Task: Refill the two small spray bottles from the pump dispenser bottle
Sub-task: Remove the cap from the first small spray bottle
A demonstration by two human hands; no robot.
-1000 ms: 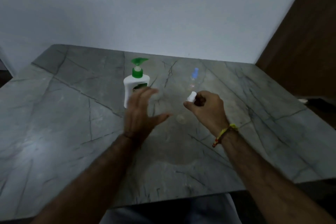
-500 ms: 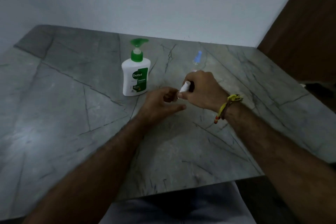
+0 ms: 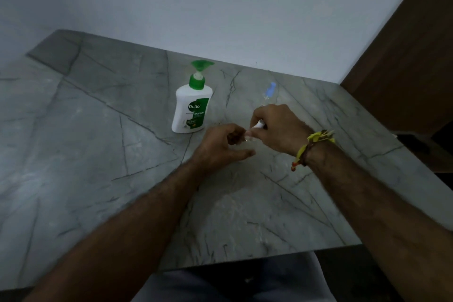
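A white pump dispenser bottle [image 3: 191,108] with a green pump head stands upright on the grey marble table [image 3: 98,154]. Right of it stands a small clear spray bottle with a blue cap [image 3: 269,89]. Between my hands is a second small spray bottle [image 3: 257,127] with a white top. My right hand [image 3: 277,127] grips its white top. My left hand [image 3: 223,144] curls its fingers round the bottle's clear lower part, which is mostly hidden.
A pale wall runs along the table's far edge, and a dark brown wooden panel [image 3: 404,56] stands at the right. The table's near edge lies just above my lap. A yellow thread band [image 3: 311,144] circles my right wrist.
My left hand went from open beside the pump bottle to curled round the small bottle held by my right hand. Over the last half second both hands have stayed nearly still.
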